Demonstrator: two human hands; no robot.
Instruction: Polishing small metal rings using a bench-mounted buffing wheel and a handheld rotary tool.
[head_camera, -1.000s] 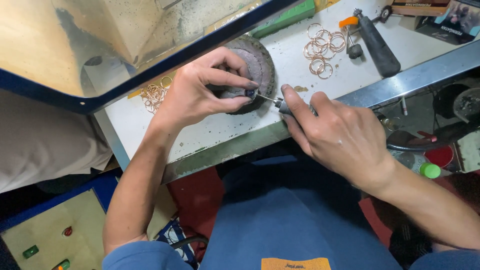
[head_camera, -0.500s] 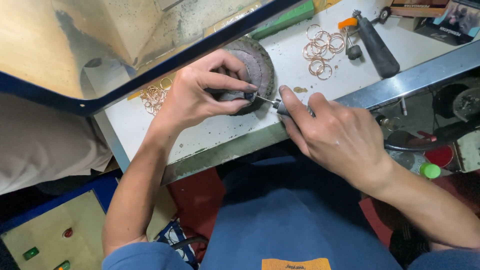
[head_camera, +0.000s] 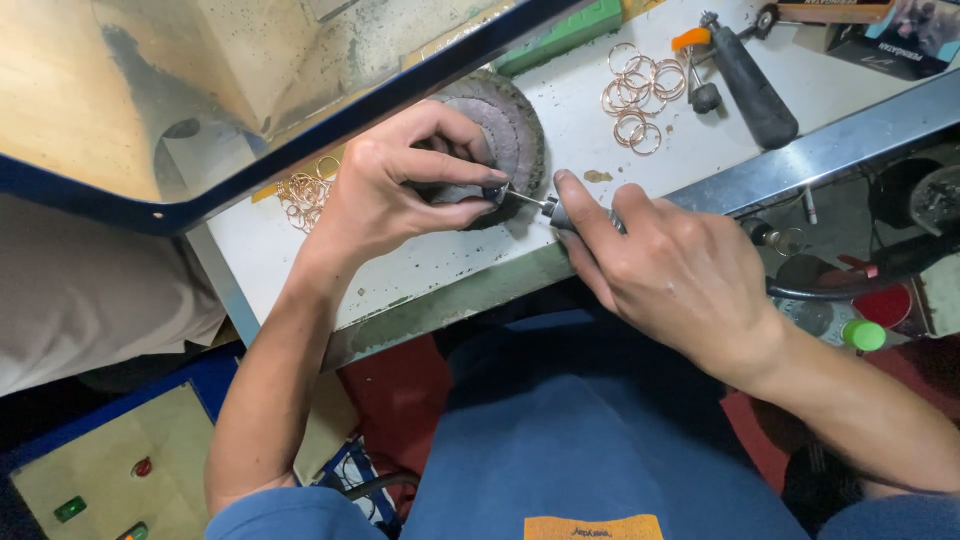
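the small dark piece (head_camera: 491, 192) is staying pinched at the left hand (head_camera: 400, 185) fingertips, over the grey buffing wheel (head_camera: 515, 135) on the worktop (head_camera: 420, 265), hardly shifting since earlier. the rotary tool (head_camera: 553, 210) tip is still touching it, the right hand (head_camera: 670, 270) clenching round the handpiece. copper rings (head_camera: 640, 95) are lying well apart.

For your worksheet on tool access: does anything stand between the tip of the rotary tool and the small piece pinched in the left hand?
Nothing visible does: the rotary tool tip runs straight to the small piece.
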